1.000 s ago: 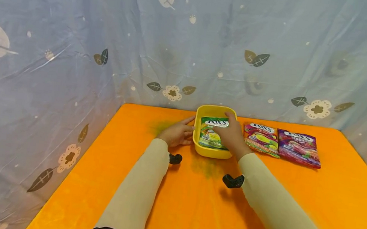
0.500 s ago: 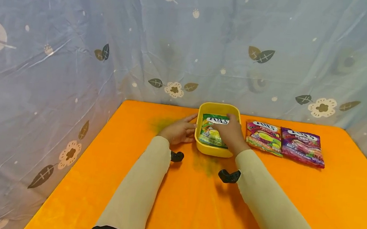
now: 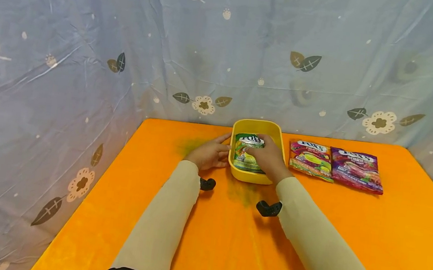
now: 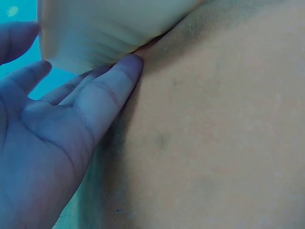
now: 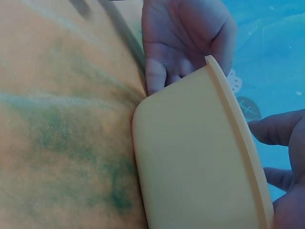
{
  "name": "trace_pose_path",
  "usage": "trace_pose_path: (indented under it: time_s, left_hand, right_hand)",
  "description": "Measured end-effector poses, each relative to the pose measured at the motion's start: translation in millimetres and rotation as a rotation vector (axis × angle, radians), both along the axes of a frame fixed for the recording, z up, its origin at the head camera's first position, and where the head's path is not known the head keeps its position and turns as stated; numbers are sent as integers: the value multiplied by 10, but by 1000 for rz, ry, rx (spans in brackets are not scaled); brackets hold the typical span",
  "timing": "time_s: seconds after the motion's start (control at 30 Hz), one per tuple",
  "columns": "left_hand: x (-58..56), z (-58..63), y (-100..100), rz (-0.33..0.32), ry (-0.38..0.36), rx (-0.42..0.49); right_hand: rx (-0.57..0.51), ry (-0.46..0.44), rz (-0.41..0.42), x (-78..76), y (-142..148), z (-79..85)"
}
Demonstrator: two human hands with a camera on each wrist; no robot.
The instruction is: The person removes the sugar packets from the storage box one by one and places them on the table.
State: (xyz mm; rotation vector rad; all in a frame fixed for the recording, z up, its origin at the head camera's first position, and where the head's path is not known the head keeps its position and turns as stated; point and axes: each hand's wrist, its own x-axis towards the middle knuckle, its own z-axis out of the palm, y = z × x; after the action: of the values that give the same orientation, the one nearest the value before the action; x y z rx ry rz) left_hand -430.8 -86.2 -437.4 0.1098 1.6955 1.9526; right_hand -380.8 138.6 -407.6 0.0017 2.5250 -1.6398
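Observation:
A green Fox's candy bag lies face up inside a yellow plastic tub at the back of the table. My right hand reaches over the tub's right side and grips the bag's right part, thumb and forefinger on its upper face; its other fingers are hidden. My left hand is beside the tub's left wall, its extended fingertips right at the wall in the left wrist view. From the right wrist view, the tub's outer wall stands between both hands.
To the right of the tub lie a red Fox's candy bag and a purple one, side by side. An orange cloth covers the table. Grey-blue patterned curtains hang behind and to the left.
The right hand and the green candy bag have shifted slightly left within the tub, and the bag looks more puckered. The left hand stays at the tub's side. The head view has moved slightly.

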Motion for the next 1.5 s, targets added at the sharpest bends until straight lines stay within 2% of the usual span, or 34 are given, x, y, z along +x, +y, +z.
trace_pose_path:
  time_s: [0.23, 0.5, 0.77, 1.03, 1.5]
  left_hand:
    - [3, 2, 11, 9, 4, 11]
    - [-1, -10, 15, 16, -4, 6]
    - [-1, -7, 5, 13, 5, 6]
    - [22, 18, 13, 16, -5, 7]
    - [59, 57, 17, 17, -7, -4]
  right_hand:
    - [8, 30, 46, 4, 13, -10]
    - [129, 42, 114, -1, 4, -41]
    - [133, 88, 124, -23, 5, -26]
    - [124, 19, 77, -35, 6, -20]
    - [44, 9, 9, -42, 14, -22]
